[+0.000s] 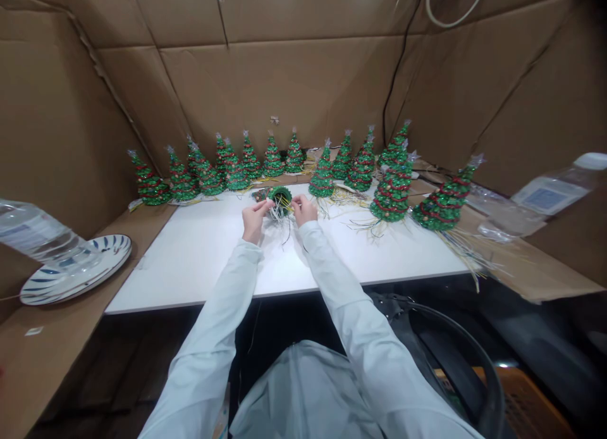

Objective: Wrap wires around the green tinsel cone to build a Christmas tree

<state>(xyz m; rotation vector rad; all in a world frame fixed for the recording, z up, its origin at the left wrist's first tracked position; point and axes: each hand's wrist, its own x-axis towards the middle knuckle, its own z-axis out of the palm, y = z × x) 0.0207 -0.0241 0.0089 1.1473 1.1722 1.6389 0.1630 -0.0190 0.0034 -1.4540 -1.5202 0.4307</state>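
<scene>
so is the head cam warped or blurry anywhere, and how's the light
Head view: wide-angle bend curves the white table and cardboard walls; left bottle and right bottle at the edges look stretched, blurred; light even on top, dark beneath; left hand, right hand and held tree fairly sharp.

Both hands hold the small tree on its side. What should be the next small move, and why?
Probably gather the loose strands with the right hand: the tree is tipped, base toward the camera, strands hanging out of it, while the left hand steadies its rim.

Pale grey-blue long sleeves (pixel 222 312) run to both wrists, hands (pixel 256 219) bare.
</scene>
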